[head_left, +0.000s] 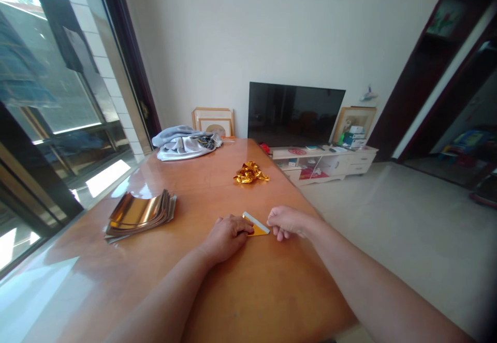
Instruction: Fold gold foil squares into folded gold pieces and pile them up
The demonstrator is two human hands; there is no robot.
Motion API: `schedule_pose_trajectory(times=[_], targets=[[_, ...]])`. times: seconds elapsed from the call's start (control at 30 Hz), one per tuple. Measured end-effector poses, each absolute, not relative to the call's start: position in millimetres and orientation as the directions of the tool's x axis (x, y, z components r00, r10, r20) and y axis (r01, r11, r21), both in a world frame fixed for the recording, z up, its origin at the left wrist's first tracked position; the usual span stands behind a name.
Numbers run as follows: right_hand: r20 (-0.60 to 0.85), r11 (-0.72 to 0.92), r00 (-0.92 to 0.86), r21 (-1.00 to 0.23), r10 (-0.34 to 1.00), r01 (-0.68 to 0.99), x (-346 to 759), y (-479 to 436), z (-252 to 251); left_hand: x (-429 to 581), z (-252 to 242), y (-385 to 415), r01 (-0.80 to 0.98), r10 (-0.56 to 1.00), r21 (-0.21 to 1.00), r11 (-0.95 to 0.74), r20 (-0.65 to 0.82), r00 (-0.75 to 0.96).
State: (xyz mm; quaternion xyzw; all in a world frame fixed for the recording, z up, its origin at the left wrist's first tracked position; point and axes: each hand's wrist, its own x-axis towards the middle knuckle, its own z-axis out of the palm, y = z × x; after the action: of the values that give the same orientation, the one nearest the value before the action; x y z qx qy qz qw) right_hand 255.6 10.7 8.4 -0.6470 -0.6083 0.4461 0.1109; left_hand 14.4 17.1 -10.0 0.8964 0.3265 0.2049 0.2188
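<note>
a small triangular piece of shiny gold paper point(258, 230), bordered by a pale grey strip along its sloping upper edge, is held down under the fingertips of the left hand point(230, 233); that hand is laid open, palm down, with its fingers drawn together and slightly bent, and the left part of the paper is covered by them. the right hand point(285, 222) is set just beside the paper's right-hand corner, with its fingers curled inward; whether that corner is pinched or touched by it, or how tightly the hand is closed, cannot be told. both hands are supported at or just above a glossy orange-brown wooden table point(205, 193). directly beyond the grip, a loose heap of crumpled gold foil pieces point(250, 172) is placed, well apart from the fingers. to the left of the left hand, and a little farther out, a thick stack of curled, mirror-like gold sheets point(140, 212) is seen. farther beyond the left hand, at the table's far end, a bunched silver-grey cloth point(186, 144) is left lying. past the heap, a wide black flat-screen television point(295, 115) is stood on a low white cabinet point(355, 162).
</note>
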Motion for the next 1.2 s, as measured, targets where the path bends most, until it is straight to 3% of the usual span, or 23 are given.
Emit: schedule_pose_trajectory(times=[0.3, 0.6, 0.9, 1.07, 1.2], targets=[[-0.321, -0.130, -0.154, -0.710, 0.935, 0.692, 231.0, 26.1, 7.3, 15.7, -9.8, 13.0, 0.510, 0.742, 0.575, -0.640, 0.289, 0.605], [-0.210, -0.040, -0.167, -0.729, 0.963, 0.684, 235.3, 18.3, -2.3, 16.9, -6.5, 11.9, 0.519, 0.712, 0.527, -0.673, 0.270, 0.648], [-0.204, -0.057, -0.083, -0.598, 0.975, 0.799, 229.3, 19.5, -5.5, 19.3, -7.5, 11.1, 0.565, 0.740, 0.509, -0.650, 0.256, 0.622], [-0.203, -0.037, -0.111, -0.607, 0.973, 0.794, 232.5, 24.1, -13.3, 20.0, -10.7, 11.9, 0.589, 0.764, 0.507, -0.630, 0.265, 0.589], [-0.203, -0.045, -0.117, -0.651, 0.972, 0.758, 233.6, 25.4, -15.2, 19.7, -13.4, 13.1, 0.698, 0.849, 0.485, -0.527, 0.264, 0.458]])
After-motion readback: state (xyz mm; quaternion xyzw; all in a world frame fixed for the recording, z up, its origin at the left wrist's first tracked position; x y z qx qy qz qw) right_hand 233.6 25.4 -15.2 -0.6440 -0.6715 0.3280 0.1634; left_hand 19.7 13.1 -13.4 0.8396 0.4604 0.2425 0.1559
